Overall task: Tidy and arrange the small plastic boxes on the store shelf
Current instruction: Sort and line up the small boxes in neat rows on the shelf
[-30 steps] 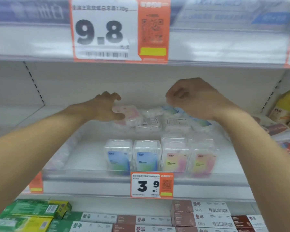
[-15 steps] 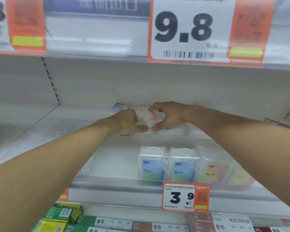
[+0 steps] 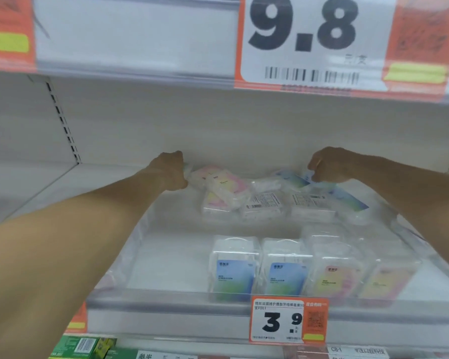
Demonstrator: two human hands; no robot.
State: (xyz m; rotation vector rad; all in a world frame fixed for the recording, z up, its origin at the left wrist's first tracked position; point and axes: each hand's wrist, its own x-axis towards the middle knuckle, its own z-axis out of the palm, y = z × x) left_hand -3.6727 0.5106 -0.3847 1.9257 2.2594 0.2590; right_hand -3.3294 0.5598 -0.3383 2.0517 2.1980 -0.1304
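Up close, a white metal store shelf (image 3: 166, 260) with a clear plastic front lip fills the view. Small clear plastic boxes sit on it, each glossy and rectangular with rounded corners and a pastel label. Four front boxes (image 3: 285, 268) stand upright in a row against the lip, two labelled blue-green, two pink-yellow. Behind them a loose pile (image 3: 265, 198) lies flat and tilted near the back wall, some showing white barcoded undersides. The left hand (image 3: 173, 171) reaches to the pile's left end, fingers curled onto the edge of a pink box (image 3: 218, 181). The right hand (image 3: 327, 164) is at the right end, fingers curled on a blue box (image 3: 293, 178). A smooth white back panel rises behind. Orange-and-white price tags read 9.8 (image 3: 314, 40) above and 3.9 (image 3: 288, 321) below.
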